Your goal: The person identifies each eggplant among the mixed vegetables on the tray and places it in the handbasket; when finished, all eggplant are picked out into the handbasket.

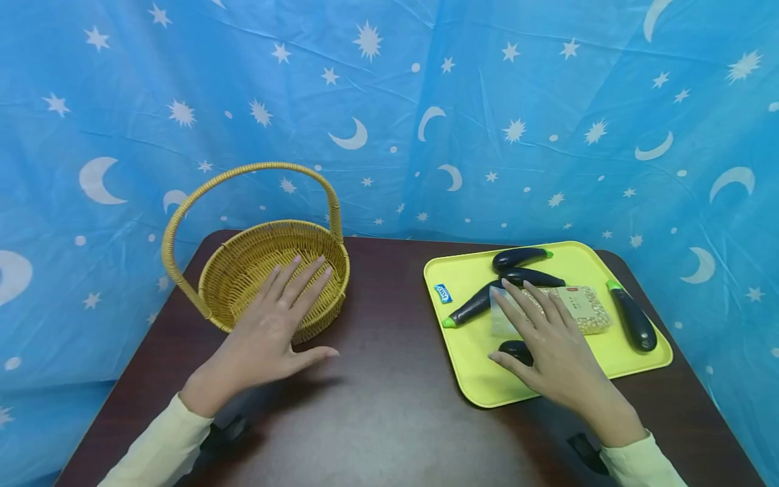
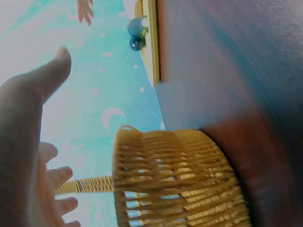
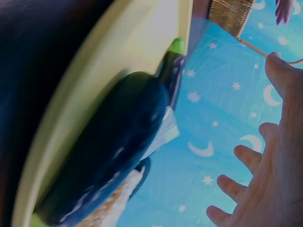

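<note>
My left hand [image 1: 268, 331] is spread with straight fingers above the near side of a woven basket [image 1: 222, 284] with a tall hoop handle. In the left wrist view, a gap shows between that hand and the basket [image 2: 180, 179]. Over a yellow tray [image 1: 487, 385] my right hand [image 1: 556, 352] hovers, fingers spread, holding nothing. Below it lie an eggplant [image 1: 516, 350], partly hidden by the hand, and a clear packet of pale grains [image 1: 593, 311]. The right wrist view shows an eggplant [image 3: 113, 146] close under the hand, apart from the fingers.
Other eggplants lie on the tray: one at the back [image 1: 517, 258], one at the right [image 1: 635, 321], one at the left [image 1: 475, 308]. A small blue packet [image 1: 443, 293] lies near its left rim. The dark table [image 1: 389, 338] backs onto a blue star-patterned curtain [image 1: 389, 101].
</note>
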### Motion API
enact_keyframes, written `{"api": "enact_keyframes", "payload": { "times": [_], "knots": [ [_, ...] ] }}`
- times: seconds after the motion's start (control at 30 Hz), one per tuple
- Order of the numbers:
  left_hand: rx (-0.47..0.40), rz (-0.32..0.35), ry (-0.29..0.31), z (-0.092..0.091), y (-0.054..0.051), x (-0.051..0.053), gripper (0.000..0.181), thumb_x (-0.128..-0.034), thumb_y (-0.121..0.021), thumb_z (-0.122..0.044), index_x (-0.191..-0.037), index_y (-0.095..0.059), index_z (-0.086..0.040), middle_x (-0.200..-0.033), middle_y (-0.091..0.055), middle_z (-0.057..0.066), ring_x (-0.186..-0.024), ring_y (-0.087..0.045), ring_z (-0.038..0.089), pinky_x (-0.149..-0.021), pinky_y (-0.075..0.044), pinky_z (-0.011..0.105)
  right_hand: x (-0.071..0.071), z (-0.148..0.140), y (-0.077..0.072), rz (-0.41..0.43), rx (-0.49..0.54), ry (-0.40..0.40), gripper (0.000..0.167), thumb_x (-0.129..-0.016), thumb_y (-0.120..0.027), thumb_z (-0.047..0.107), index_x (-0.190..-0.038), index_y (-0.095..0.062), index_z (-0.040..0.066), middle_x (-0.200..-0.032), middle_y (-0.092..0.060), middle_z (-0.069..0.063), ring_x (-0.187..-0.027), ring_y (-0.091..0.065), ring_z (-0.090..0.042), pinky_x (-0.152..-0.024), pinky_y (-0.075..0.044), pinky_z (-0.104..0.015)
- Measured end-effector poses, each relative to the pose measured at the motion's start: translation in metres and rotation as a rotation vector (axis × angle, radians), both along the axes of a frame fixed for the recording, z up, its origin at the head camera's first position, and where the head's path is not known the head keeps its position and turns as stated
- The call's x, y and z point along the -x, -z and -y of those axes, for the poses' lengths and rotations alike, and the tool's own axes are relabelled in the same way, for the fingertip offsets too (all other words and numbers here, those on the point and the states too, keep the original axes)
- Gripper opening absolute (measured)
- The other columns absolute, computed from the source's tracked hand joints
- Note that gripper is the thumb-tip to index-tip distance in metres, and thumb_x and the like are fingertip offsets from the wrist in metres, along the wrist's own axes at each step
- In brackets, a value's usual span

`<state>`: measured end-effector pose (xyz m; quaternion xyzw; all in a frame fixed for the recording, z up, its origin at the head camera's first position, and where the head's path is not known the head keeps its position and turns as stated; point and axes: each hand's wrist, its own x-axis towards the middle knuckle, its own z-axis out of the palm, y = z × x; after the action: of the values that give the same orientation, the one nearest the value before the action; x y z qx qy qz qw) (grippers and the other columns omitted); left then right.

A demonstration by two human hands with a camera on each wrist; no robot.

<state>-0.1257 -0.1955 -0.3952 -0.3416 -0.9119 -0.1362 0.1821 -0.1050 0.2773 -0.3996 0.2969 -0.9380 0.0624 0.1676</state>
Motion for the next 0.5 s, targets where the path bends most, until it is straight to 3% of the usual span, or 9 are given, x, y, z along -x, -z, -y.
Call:
{"api": "enact_keyframes", "payload": {
  "times": [0.17, 0.37, 0.5],
  "knots": [
    [-0.153, -0.08, -0.052, 0.016, 0.003, -0.002, 0.091, -0.1016, -0.052, -0.07, -0.166, -0.03, -0.009, -0.166, -0.036, 0.015, -0.151, -0.031, 0.044, -0.121, -0.023, 0.059, -0.005, -0.012, 0.007, 0.019, 0.01, 0.041, 0.093, -0.097, -0.061, 0.068, -0.168, -0.029, 0.018, -0.173, -0.024, -0.008, -0.155, -0.023, -0.041, -0.124, -0.011, -0.056],
    [-0.372, -0.128, -0.143, 0.039, 0.007, -0.011, 0.064, -0.1021, -0.066, -0.04, -0.155, -0.052, -0.006, -0.15, -0.055, 0.017, -0.135, -0.049, 0.043, -0.113, -0.033, 0.059, -0.01, -0.025, 0.013, 0.05, 0.049, 0.085, 0.101, -0.09, -0.077, 0.06, -0.168, -0.027, 0.019, -0.169, -0.032, -0.01, -0.151, -0.03, -0.044, -0.116, -0.025, -0.065],
    [-0.543, -0.198, -0.244, 0.052, 0.01, -0.018, 0.045, -0.0958, -0.072, -0.02, -0.136, -0.068, -0.002, -0.134, -0.066, 0.017, -0.122, -0.058, 0.038, -0.109, -0.038, 0.037, -0.014, -0.035, 0.017, 0.071, 0.076, 0.105, 0.106, -0.087, -0.081, 0.058, -0.169, -0.027, 0.02, -0.166, -0.036, -0.011, -0.147, -0.034, -0.045, -0.109, -0.032, -0.068]
  ]
}}
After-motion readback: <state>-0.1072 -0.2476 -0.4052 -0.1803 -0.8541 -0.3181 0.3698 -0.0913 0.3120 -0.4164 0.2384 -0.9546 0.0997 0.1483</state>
